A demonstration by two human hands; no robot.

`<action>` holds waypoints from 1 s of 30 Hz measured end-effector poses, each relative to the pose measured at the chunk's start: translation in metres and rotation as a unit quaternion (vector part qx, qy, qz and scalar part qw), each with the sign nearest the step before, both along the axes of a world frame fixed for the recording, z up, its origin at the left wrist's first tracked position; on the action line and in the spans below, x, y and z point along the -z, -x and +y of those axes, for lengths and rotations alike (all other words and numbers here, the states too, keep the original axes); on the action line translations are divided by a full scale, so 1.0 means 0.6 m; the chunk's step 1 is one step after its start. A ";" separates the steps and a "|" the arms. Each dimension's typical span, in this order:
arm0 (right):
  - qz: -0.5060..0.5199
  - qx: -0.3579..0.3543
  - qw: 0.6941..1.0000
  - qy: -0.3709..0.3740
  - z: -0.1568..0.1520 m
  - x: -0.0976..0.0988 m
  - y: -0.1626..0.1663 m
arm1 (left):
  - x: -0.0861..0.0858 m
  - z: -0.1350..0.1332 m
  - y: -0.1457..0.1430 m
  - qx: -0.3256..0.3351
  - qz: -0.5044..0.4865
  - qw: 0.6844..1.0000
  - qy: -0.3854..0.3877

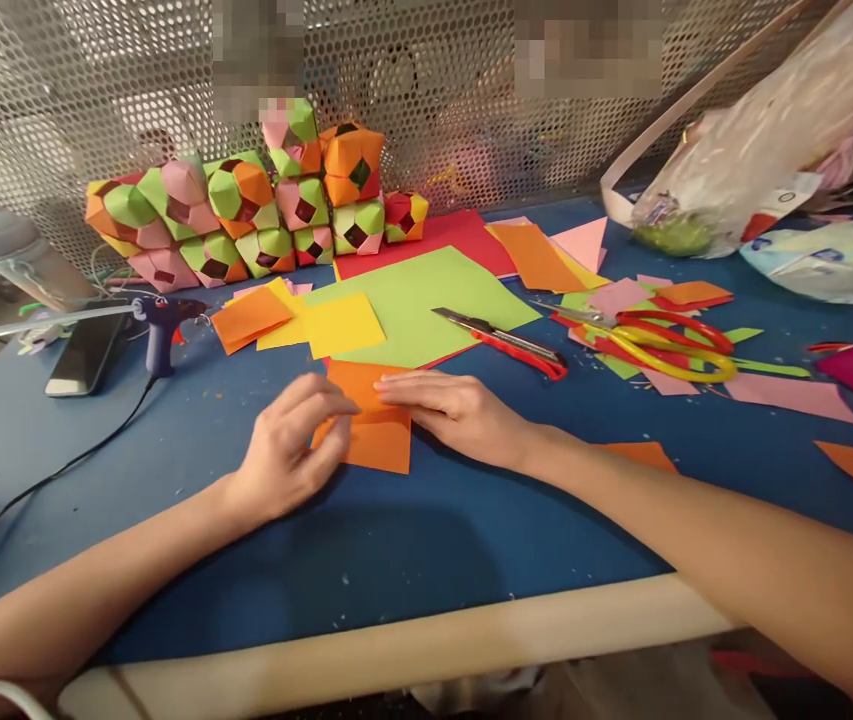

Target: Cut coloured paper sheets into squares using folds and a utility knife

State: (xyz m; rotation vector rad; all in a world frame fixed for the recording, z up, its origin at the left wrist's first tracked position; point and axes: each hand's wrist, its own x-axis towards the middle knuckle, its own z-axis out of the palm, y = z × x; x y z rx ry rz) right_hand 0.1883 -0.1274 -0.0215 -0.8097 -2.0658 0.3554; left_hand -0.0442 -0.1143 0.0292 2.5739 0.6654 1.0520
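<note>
While our right hand [463, 405] rests straight, close-set fingers on the orange paper [381, 452], our left hand [295, 442] curls over its left edge; whether pinching, we cannot tell.

I count 2 sets of fingers [433, 393] (mine), 1 worktop [426, 545], 1 cutter [501, 341], 1 pr scissors [632, 335], 1 glue gun [162, 330], 1 phone [87, 355], 1 tumbler [28, 250], 1 lg green sheet [411, 290], approx 12 folded paper balls [253, 185], 2 orange offcuts [640, 457] to the R. Orange paper [377, 450] under my fingers: 1 or 2 pcs, can't tell. Scraps [617, 297] overlap, so no exact no.
</note>
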 end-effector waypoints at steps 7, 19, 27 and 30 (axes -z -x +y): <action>-0.081 0.003 0.992 -0.097 -0.025 -0.022 0.008 | 0.025 0.041 0.015 -0.089 0.029 0.990 0.108; -0.201 -0.006 0.973 -0.116 -0.053 -0.030 0.017 | 0.035 0.056 0.011 -0.113 0.023 0.968 0.224; -0.198 -0.020 0.977 -0.078 -0.054 -0.030 0.016 | 0.039 0.060 0.011 -0.095 0.034 0.975 0.200; -0.209 -0.021 0.975 -0.075 -0.056 -0.034 0.016 | 0.039 0.059 0.010 -0.096 0.035 0.975 0.199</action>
